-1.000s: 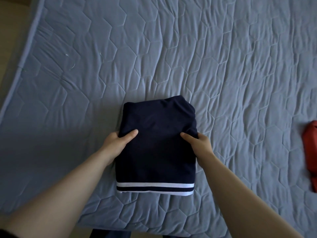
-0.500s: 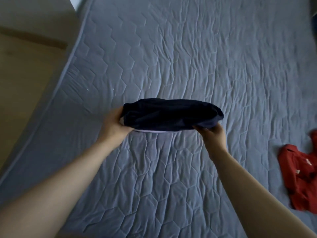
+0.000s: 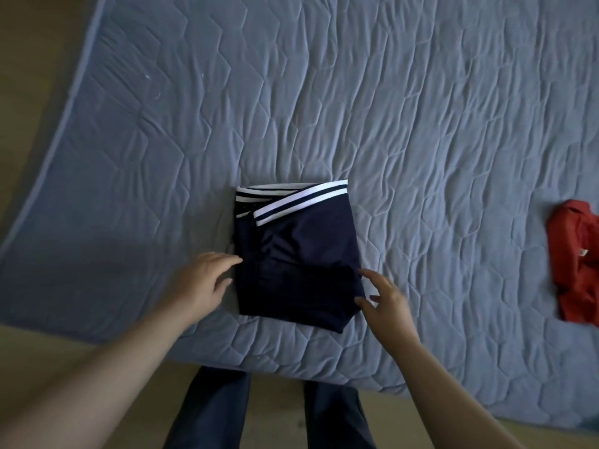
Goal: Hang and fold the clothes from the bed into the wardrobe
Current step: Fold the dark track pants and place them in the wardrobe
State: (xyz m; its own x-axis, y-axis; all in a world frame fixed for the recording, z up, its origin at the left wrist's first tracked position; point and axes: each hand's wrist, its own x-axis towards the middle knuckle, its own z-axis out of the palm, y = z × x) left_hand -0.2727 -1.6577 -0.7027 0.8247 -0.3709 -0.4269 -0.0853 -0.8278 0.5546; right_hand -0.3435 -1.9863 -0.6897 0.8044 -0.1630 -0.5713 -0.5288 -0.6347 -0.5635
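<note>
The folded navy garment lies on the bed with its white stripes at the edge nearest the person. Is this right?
No: the head view shows the white stripes at the far edge of the folded navy garment on the bed.

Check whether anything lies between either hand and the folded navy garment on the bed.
Nothing visible does. The left hand is at the left edge of the navy garment, the right hand at its right edge; the red garment lies well off to the right.

A navy folded garment (image 3: 296, 257) with white-striped trim, a grey-blue hexagon-quilted bed cover (image 3: 421, 124), a red garment (image 3: 573, 260).
</note>
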